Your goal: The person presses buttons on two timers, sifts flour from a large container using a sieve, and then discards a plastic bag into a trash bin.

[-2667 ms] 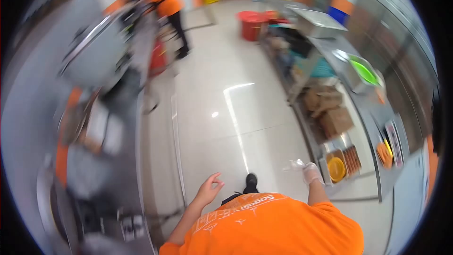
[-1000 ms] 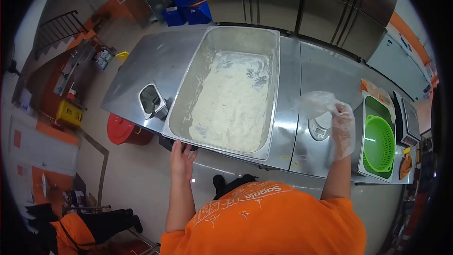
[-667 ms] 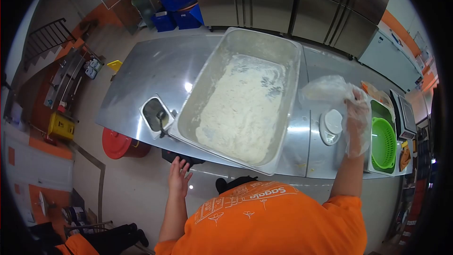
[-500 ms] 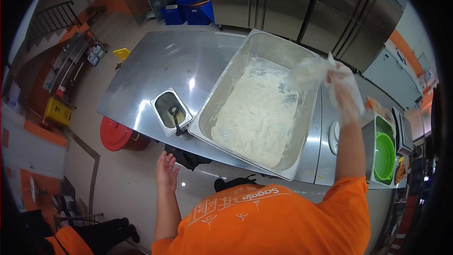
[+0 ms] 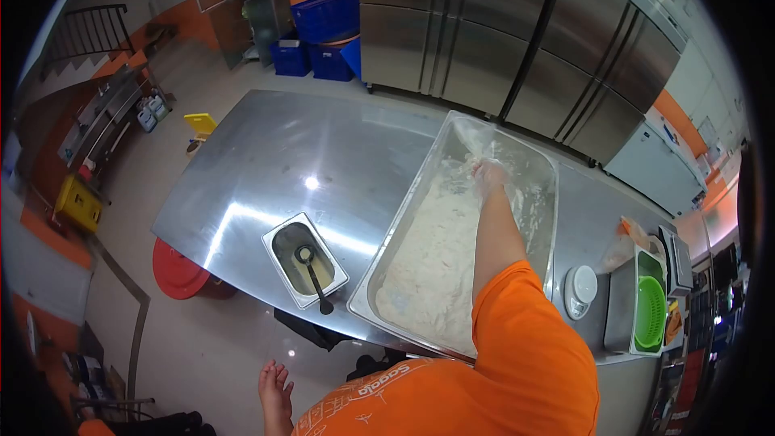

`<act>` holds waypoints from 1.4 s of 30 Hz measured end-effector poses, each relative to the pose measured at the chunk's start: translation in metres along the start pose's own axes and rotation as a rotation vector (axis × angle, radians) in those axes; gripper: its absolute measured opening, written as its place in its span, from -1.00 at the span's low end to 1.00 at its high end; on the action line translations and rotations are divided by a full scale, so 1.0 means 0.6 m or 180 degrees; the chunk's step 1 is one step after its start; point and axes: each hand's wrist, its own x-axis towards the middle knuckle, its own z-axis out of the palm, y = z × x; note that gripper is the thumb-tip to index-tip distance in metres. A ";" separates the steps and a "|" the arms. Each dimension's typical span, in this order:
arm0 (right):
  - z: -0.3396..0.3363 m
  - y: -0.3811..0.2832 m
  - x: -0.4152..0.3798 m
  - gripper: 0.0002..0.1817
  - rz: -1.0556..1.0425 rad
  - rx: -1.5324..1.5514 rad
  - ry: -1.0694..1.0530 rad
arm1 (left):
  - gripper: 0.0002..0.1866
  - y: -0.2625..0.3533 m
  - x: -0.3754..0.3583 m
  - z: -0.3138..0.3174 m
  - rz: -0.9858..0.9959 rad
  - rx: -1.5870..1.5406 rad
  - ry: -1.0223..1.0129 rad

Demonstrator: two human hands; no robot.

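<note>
A large metal pan [image 5: 370,295] holds a layer of pale, floury dough-like material [image 5: 436,250]. My right hand [image 5: 491,178], in a clear plastic glove, reaches into the far end of the pan. Its fingers are closed at a whitish, partly see-through piece [image 5: 482,145], blurred, which I cannot make out. My left hand [image 5: 276,387] hangs bare off the table's near side, fingers loosely apart and holding nothing. A small metal container [image 5: 292,234] stands left of the pan, with a black-handled ladle [image 5: 316,278] resting in it.
Both containers stand on a steel table [image 5: 266,145]. Right of the pan are a white kitchen scale [image 5: 580,287] and a metal bin with a green basket [image 5: 651,313]. Steel refrigerators [image 5: 484,48] line the back. A red lidded bucket [image 5: 178,269] stands below the table's left edge.
My right hand has come down and left from above the pan's right rim into its far end, with the whitish piece. The view has tilted up; my left hand stays off the table.
</note>
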 end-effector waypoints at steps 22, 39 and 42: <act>-0.040 -0.347 -0.066 -0.50 -0.2210 -0.5104 -0.0567 | -0.66 0.031 0.018 0.083 0.0158 0.0859 -0.0808; -0.065 -0.160 -0.699 -0.74 -0.2387 -0.5916 -0.2605 | -0.76 -0.068 0.208 -0.181 -0.0727 0.0782 -0.0677; -0.090 -0.162 -0.711 -0.73 -0.1578 -0.5912 -0.1716 | -0.75 -0.083 0.268 -0.200 -0.0287 0.1353 -0.0989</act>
